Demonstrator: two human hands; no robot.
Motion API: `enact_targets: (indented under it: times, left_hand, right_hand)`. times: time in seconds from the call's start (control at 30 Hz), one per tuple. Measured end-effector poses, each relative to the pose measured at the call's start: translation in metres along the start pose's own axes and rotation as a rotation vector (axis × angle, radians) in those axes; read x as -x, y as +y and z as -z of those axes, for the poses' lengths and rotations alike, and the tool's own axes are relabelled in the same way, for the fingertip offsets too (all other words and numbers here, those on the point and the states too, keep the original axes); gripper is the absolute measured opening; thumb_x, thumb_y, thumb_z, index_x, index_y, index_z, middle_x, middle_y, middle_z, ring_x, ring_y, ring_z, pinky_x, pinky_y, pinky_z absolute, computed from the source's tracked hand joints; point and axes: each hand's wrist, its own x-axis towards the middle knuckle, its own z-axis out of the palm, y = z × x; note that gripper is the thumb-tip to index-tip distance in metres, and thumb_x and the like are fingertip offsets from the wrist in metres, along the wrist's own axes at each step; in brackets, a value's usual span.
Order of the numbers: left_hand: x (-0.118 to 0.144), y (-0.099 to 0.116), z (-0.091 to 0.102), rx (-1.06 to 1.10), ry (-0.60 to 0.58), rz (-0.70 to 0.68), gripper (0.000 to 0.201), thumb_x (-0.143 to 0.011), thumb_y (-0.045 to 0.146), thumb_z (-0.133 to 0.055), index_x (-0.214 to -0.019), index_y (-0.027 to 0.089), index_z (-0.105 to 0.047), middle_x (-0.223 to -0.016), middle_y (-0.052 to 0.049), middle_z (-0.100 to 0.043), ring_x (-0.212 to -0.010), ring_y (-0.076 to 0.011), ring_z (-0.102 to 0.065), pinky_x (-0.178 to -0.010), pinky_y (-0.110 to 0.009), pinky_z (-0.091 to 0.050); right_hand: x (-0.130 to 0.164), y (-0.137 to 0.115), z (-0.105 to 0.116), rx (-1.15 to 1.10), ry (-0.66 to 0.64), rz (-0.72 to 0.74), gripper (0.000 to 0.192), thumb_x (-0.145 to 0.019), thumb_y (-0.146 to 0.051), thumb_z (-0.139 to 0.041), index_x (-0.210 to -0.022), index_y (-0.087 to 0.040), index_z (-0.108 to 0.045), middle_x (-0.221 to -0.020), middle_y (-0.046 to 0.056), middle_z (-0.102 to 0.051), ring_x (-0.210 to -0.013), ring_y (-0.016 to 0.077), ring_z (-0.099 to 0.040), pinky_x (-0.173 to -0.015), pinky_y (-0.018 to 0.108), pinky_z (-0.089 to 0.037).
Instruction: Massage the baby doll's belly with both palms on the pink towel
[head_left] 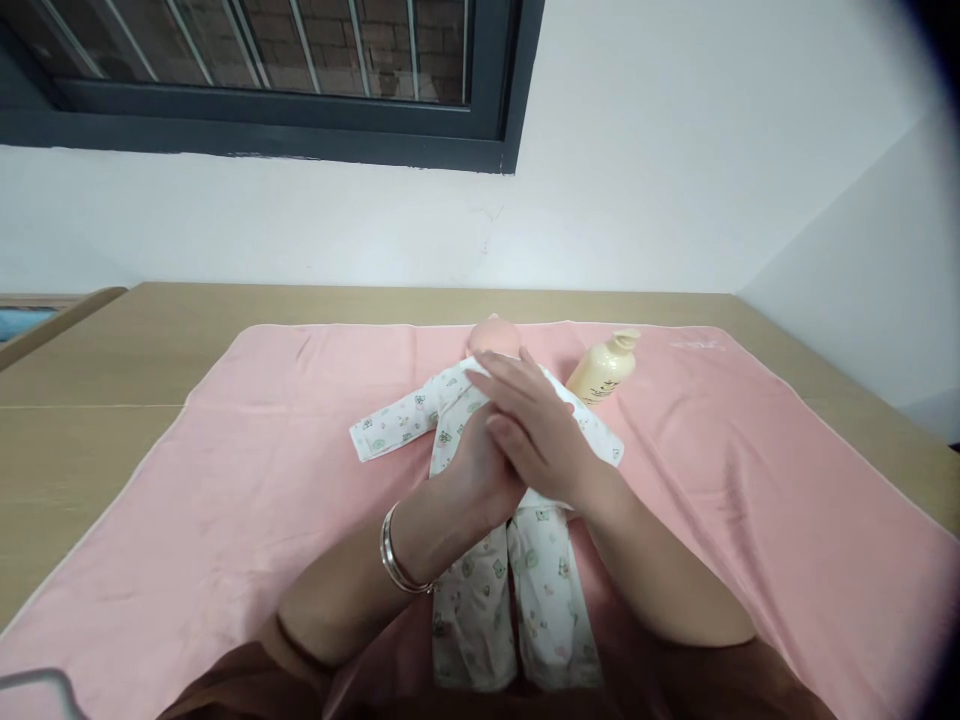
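While the doll (491, 335) lies dressed in its printed baby suit (517, 560) on the pink towel (225, 500), the left hand (476, 475) and right hand (536, 425) press palm to palm above its chest, holding nothing, the lotion bottle (604, 368) lying just beside the doll's shoulder.
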Motion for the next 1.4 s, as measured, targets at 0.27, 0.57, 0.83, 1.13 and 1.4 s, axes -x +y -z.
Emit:
enact_targets:
  times: [0.27,0.57,0.83,1.13,1.4]
  left_hand:
    - [-0.002,0.011,0.01,0.76,-0.336,0.432,0.038,-0.097,0.038,-0.033,-0.108,0.017,-0.063,-0.11,-0.011,-0.067,-0.099,-0.0221,-0.064,-0.09,-0.038,-0.051]
    - [-0.061,0.013,0.049,0.695,-0.313,0.537,0.046,-0.097,0.043,-0.026,-0.104,0.013,-0.06,-0.099,-0.014,-0.067,-0.091,-0.0224,-0.066,-0.088,-0.038,-0.051]
    - [-0.133,-0.046,0.079,0.046,0.298,-0.126,0.025,-0.09,0.034,-0.044,-0.101,0.018,-0.06,-0.12,-0.01,-0.063,-0.115,-0.0202,-0.057,-0.1,-0.033,-0.042]
    - [-0.135,-0.105,0.062,-0.737,0.174,-0.361,0.027,-0.094,0.026,-0.039,-0.094,0.02,-0.065,-0.099,-0.008,-0.071,-0.095,-0.0207,-0.062,-0.087,-0.031,-0.043]
    - [-0.135,-0.107,0.059,-0.826,0.241,-0.324,0.028,-0.092,0.024,-0.039,-0.074,0.02,-0.06,-0.081,-0.006,-0.069,-0.077,-0.0184,-0.059,-0.073,-0.03,-0.04]
  right_hand:
    - [0.001,0.025,0.027,-0.035,-0.06,-0.227,0.042,-0.102,-0.042,-0.033,-0.131,-0.021,-0.055,-0.122,0.006,-0.064,-0.113,0.0229,-0.059,-0.112,0.052,-0.032]
    - [-0.001,0.01,0.008,-0.075,-0.044,-0.101,0.037,-0.101,-0.036,-0.037,-0.127,-0.02,-0.058,-0.133,0.006,-0.058,-0.129,0.0201,-0.049,-0.114,0.043,-0.035]
    - [0.0,0.066,-0.053,0.039,-0.057,-0.305,0.041,-0.096,-0.033,-0.044,-0.13,-0.016,-0.059,-0.141,0.013,-0.051,-0.135,0.0264,-0.043,-0.114,0.049,-0.035]
    - [0.024,0.103,-0.063,0.039,-0.184,-0.213,0.046,-0.098,-0.042,-0.042,-0.14,-0.023,-0.05,-0.15,0.009,-0.039,-0.143,0.0264,-0.028,-0.116,0.057,-0.024]
    - [0.058,0.084,-0.07,0.123,-0.021,-0.228,0.048,-0.099,-0.034,-0.038,-0.142,-0.015,-0.045,-0.151,0.013,-0.037,-0.144,0.0265,-0.025,-0.117,0.057,-0.025]
